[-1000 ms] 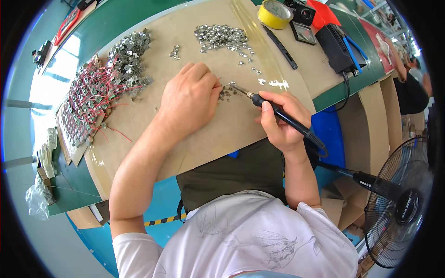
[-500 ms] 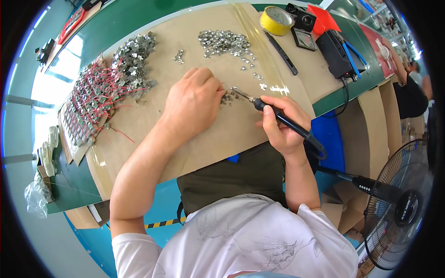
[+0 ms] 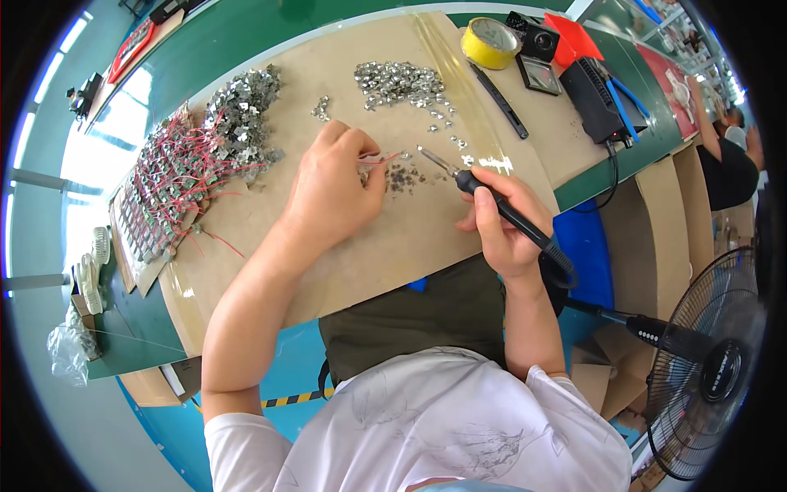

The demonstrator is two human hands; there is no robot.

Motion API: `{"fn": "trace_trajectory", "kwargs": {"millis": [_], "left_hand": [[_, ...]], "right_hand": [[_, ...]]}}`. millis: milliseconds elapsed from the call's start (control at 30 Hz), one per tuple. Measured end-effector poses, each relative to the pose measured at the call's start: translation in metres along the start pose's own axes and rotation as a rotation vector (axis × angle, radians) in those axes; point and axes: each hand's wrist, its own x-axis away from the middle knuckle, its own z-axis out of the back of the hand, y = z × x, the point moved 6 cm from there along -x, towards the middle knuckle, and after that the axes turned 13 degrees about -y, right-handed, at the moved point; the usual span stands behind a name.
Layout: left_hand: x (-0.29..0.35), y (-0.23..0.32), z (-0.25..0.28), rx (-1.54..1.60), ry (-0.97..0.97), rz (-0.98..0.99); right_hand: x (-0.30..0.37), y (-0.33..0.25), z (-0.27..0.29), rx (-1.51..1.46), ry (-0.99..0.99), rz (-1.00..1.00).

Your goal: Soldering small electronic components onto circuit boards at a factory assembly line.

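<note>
My right hand grips a soldering iron by its black handle, the bare metal tip pointing up and left. Facing it, my left hand pinches a short red wire; whatever sits at the wire's other end is mostly hidden by the fingers. A small gap separates the iron's tip from the wire. Dark crumbs lie scattered on the brown board between my hands. Beyond them is a heap of small shiny metal pieces, with a few strays trailing toward the iron.
At left, small parts with red wires pile up beside grey metal pieces. A black pen-like tool, yellow tape roll and black corded box stand at far right. A fan is near my right side.
The iron's tip has drawn apart from the piece at my left fingers. My left hand has turned and shifted slightly left, bringing the red wire into sight.
</note>
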Motion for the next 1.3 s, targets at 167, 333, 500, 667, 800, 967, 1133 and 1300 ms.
{"fn": "trace_trajectory", "kwargs": {"millis": [167, 333, 500, 667, 800, 967, 1133, 1300], "left_hand": [[-0.001, -0.003, -0.009, -0.082, -0.069, -0.021], [-0.001, -0.001, -0.012, -0.151, -0.07, -0.03], [0.001, 0.005, -0.018, -0.406, -0.076, -0.155], [0.002, 0.008, -0.019, -0.455, -0.061, -0.161], [0.002, 0.004, -0.021, -0.446, -0.1, -0.173], [0.007, 0.002, -0.021, -0.459, -0.042, -0.218], [0.002, -0.012, -0.025, -0.098, -0.022, -0.025], [0.001, -0.008, -0.026, -0.096, -0.062, -0.041]], "right_hand": [[-0.008, -0.004, -0.007, -0.021, -0.011, -0.031], [-0.039, -0.021, -0.03, 0.402, -0.117, 0.227], [-0.062, -0.026, -0.059, 0.576, -0.218, 0.151], [-0.064, -0.019, -0.063, 0.617, -0.232, 0.136], [-0.068, -0.019, -0.058, 0.574, -0.174, 0.085], [-0.057, -0.013, -0.042, 0.534, -0.092, 0.053], [-0.048, -0.011, -0.025, 0.63, -0.058, 0.104], [-0.05, -0.009, -0.028, 0.492, -0.189, 0.251]]}}
